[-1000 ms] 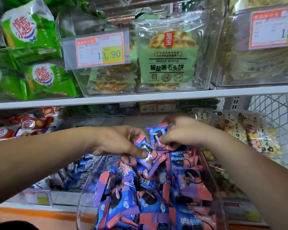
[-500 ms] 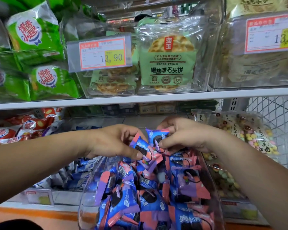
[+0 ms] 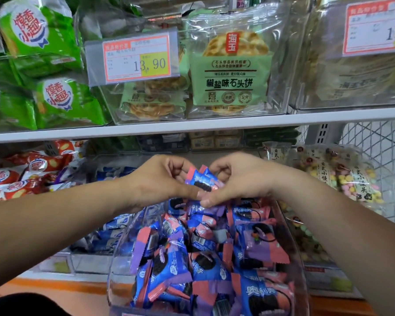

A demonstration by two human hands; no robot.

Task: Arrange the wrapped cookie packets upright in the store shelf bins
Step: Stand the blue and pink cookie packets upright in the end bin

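Above rounded clear-plastic bin (image 3: pixel 123 255), left hand (image 3: pixel 160 181) and right hand (image 3: pixel 240 179): both grips pinching one crinkly blue-pink cookie packet (image 3: pixel 202 180)

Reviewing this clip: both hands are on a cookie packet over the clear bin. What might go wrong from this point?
1. The left hand and right hand pinch the cookie packet only by the fingertips above the clear bin; it may slip and land flat.
2. The piled packets lie jumbled at mixed angles with no obvious slot, so pressing one in upright may topple neighbours or push some over the rim.
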